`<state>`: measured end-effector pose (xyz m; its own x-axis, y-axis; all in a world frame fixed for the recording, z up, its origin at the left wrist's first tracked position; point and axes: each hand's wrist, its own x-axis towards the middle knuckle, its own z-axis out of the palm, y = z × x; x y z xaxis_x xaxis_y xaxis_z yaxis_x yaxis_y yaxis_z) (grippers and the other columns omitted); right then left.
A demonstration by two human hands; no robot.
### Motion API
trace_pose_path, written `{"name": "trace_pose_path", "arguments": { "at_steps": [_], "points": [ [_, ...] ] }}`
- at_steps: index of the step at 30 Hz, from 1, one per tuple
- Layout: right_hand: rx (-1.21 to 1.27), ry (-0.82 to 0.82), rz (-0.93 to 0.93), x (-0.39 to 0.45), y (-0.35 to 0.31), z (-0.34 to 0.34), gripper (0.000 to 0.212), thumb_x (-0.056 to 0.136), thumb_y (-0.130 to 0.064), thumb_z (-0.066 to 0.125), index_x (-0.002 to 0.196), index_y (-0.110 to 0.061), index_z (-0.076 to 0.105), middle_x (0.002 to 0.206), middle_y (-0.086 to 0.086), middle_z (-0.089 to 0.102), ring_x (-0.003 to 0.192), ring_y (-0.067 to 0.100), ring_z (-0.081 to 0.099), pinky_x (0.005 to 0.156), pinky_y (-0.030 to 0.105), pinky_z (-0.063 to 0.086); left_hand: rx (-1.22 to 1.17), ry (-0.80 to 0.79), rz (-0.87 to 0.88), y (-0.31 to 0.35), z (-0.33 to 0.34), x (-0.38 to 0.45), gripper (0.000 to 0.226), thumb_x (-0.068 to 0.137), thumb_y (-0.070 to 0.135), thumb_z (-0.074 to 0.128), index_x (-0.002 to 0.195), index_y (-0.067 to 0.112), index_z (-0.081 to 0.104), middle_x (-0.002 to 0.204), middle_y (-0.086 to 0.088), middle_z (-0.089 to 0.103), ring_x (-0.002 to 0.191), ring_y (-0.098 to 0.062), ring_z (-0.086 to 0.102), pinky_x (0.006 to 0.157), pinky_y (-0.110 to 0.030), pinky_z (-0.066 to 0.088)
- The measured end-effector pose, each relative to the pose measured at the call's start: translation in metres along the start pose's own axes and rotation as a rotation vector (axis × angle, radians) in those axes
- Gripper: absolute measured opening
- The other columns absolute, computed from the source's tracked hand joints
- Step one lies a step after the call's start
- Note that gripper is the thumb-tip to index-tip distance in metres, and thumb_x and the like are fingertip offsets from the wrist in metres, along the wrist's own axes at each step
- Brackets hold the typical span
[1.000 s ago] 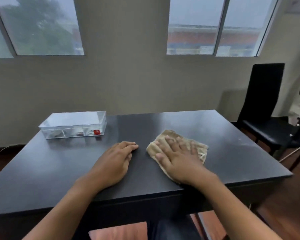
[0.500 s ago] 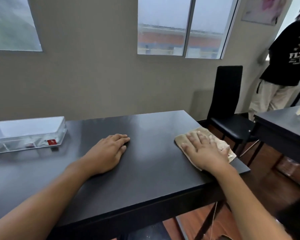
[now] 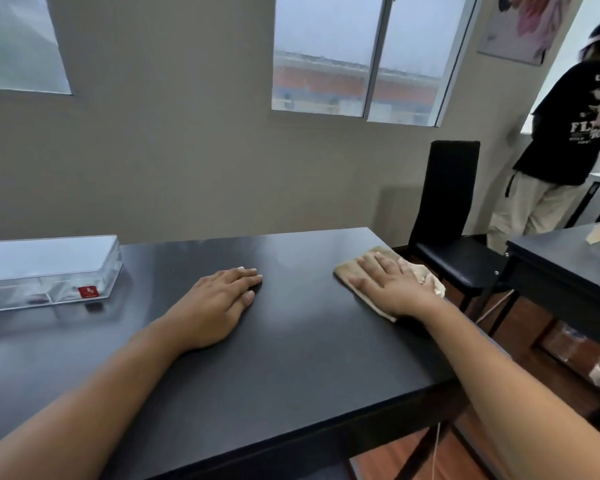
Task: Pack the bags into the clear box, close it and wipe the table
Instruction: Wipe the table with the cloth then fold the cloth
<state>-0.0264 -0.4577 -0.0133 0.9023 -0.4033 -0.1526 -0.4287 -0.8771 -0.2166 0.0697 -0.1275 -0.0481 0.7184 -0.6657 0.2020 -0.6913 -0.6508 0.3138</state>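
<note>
The clear box [image 3: 45,271] sits at the far left of the black table [image 3: 291,341] with its lid down and a red label on its front; small items show dimly inside. My right hand [image 3: 392,289] presses flat, fingers spread, on a tan cloth [image 3: 347,271] at the table's right edge, and part of the cloth hangs over that edge. My left hand [image 3: 222,299] rests palm down on the tabletop near the middle, holding nothing.
A black chair [image 3: 447,216] stands just beyond the table's right edge. A second dark table [image 3: 561,268] is at the right, and a person in a black shirt [image 3: 568,140] stands behind it. The wall with windows runs behind the table.
My right hand has slid the cloth from the table's middle to its right edge. My view has turned to the right, so the box now sits at the left border.
</note>
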Motion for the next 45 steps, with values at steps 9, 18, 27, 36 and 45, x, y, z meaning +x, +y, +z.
{"name": "trace_pose_path", "arguments": {
  "at_steps": [9, 18, 27, 36, 45],
  "points": [
    [-0.04, -0.037, -0.3, 0.004, -0.122, 0.031, 0.064, 0.098, -0.073, 0.013, 0.158, -0.054, 0.002, 0.171, -0.015, -0.009, 0.158, 0.023, -0.013, 0.118, 0.063, -0.014, -0.073, 0.155, -0.06, -0.004, -0.005, -0.002, 0.04, 0.103, 0.029, 0.045, 0.142, 0.023, 0.055, 0.146, 0.01, 0.051, 0.136, -0.014, 0.043, 0.114, -0.033, 0.031],
    [-0.084, -0.02, -0.413, -0.016, -0.058, 0.027, 0.061, 0.088, -0.086, 0.018, 0.146, -0.074, 0.002, 0.167, -0.031, -0.003, 0.157, 0.009, -0.008, 0.123, 0.057, -0.006, -0.051, 0.265, -0.126, -0.023, -0.013, -0.015, 0.036, 0.1, 0.031, 0.053, 0.133, 0.021, 0.064, 0.137, 0.011, 0.059, 0.127, -0.012, 0.053, 0.108, -0.03, 0.039],
    [-0.027, 0.021, -0.23, 0.083, -0.143, 0.013, 0.068, 0.101, -0.066, 0.016, 0.163, -0.04, 0.009, 0.172, -0.011, 0.001, 0.159, 0.018, -0.005, 0.121, 0.055, -0.011, -0.044, 0.303, -0.168, -0.013, -0.003, 0.008, 0.033, 0.1, 0.024, 0.05, 0.128, 0.024, 0.066, 0.131, 0.011, 0.06, 0.123, -0.014, 0.051, 0.104, -0.033, 0.037],
    [-0.019, 0.056, -0.239, 0.113, -0.13, 0.01, 0.077, 0.089, -0.081, 0.015, 0.157, -0.047, 0.024, 0.171, -0.003, 0.019, 0.158, 0.026, 0.008, 0.122, 0.061, -0.004, -0.048, 0.271, -0.15, -0.015, -0.004, 0.003, 0.034, 0.1, 0.026, 0.049, 0.129, 0.024, 0.066, 0.133, 0.014, 0.06, 0.126, -0.01, 0.052, 0.109, -0.034, 0.039],
    [0.021, 0.13, 0.118, 0.07, -0.03, 0.002, 0.083, 0.088, -0.083, 0.012, 0.161, -0.044, 0.011, 0.173, 0.004, 0.004, 0.158, 0.034, 0.0, 0.12, 0.066, 0.0, -0.022, 0.26, -0.134, -0.002, -0.013, -0.006, 0.031, 0.097, 0.03, 0.054, 0.124, 0.022, 0.069, 0.127, 0.011, 0.064, 0.12, -0.012, 0.057, 0.105, -0.034, 0.043]
  ]
}}
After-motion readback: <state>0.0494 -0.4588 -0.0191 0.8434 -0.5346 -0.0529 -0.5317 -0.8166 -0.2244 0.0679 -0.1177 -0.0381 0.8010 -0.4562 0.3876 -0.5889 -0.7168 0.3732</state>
